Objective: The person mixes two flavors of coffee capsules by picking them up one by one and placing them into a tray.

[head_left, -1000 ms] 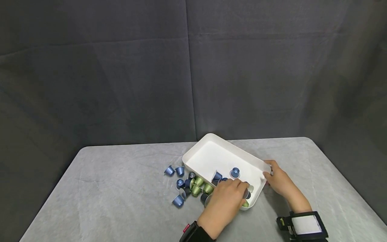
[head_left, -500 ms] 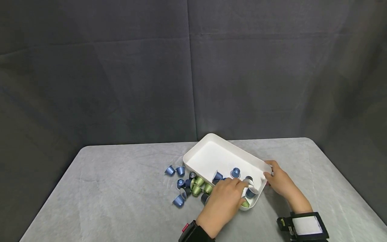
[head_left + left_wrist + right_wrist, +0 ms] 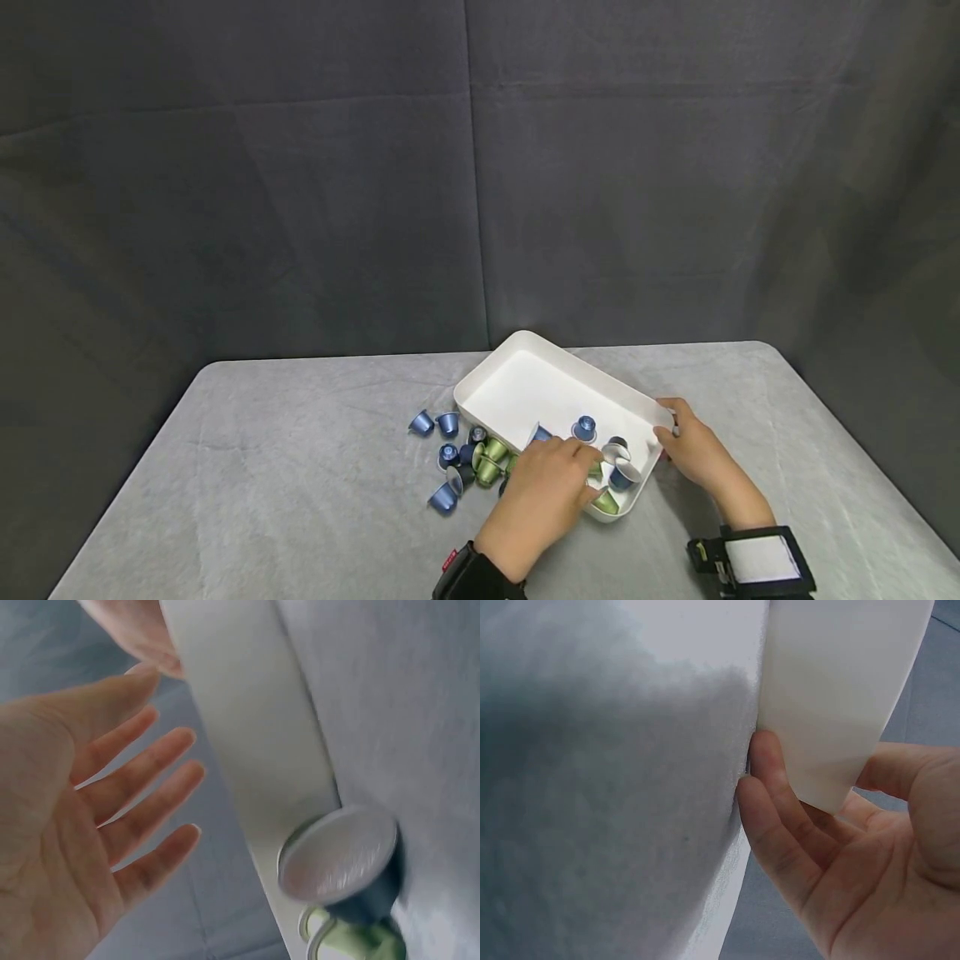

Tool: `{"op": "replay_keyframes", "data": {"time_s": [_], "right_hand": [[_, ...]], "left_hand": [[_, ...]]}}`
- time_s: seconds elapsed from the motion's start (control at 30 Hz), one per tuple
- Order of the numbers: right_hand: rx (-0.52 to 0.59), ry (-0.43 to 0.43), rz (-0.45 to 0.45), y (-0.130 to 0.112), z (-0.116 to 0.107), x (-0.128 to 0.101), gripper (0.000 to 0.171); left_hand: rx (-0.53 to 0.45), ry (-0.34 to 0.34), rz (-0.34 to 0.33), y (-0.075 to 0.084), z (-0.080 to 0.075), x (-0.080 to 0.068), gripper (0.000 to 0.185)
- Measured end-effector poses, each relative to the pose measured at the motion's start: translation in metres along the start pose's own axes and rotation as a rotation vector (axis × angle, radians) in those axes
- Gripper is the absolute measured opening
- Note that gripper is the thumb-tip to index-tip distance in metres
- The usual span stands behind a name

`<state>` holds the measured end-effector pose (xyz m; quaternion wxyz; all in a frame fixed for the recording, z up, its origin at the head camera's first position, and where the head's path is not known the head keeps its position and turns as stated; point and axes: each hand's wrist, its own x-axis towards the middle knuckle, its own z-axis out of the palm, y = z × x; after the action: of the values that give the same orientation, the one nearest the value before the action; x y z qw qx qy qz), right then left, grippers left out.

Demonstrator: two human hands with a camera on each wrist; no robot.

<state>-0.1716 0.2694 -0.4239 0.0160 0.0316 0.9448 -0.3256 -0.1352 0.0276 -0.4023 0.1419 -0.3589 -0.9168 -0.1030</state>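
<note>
No readable brand or lettering anywhere: only a small red tag (image 3: 452, 560) on the dark strap at the left wrist (print too small to make out) and a blank white panel on the black wrist unit (image 3: 752, 560) at the right.

White tray (image 3: 525, 385) set slantwise near the middle of the grey table (image 3: 285, 467), near-right corner resting in the right hand (image 3: 693, 450). Fingers (image 3: 780, 817) curled under and against the tray's outer wall, thumb over the rim: grasping the tray. Left hand (image 3: 543, 492) above the tray's near edge, covering part of it in the head view; fingers (image 3: 150, 780) straight and spread in the wrist view, holding nothing, released.

Inside the tray, toward its near-right end: a blue capsule (image 3: 583, 428) standing upright, another blue one (image 3: 540, 434) half hidden behind the left hand, a dark blue capsule (image 3: 621, 475) tipped on its side with its foil lid showing, and a green capsule (image 3: 606, 502) just beside the near wall. Far-left half of the tray bare.

On the table, just left of the tray: a loose cluster of capsules (image 3: 465, 458), blue ones at the far left, green ones touching the tray's side. Dark grey cloth backdrop (image 3: 300, 183) behind the table.
</note>
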Motion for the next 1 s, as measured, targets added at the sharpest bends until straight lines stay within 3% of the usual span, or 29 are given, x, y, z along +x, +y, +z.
{"op": "replay_keyframes", "data": {"time_s": [0.37,0.67,1.0], "right_hand": [[0.003,0.002,0.000,-0.001,0.000,0.000,0.048],[0.016,0.005,-0.001,-0.001,0.000,-0.001,0.048],[0.003,-0.001,-0.007,-0.001,-0.001,-0.001,0.048]], "left_hand": [[-0.053,0.042,-0.065,-0.023,-0.008,-0.005,0.036],[-0.136,0.011,-0.163,-0.040,-0.013,-0.008,0.034],[-0.153,0.044,-0.208,-0.058,-0.017,-0.012,0.034]]}}
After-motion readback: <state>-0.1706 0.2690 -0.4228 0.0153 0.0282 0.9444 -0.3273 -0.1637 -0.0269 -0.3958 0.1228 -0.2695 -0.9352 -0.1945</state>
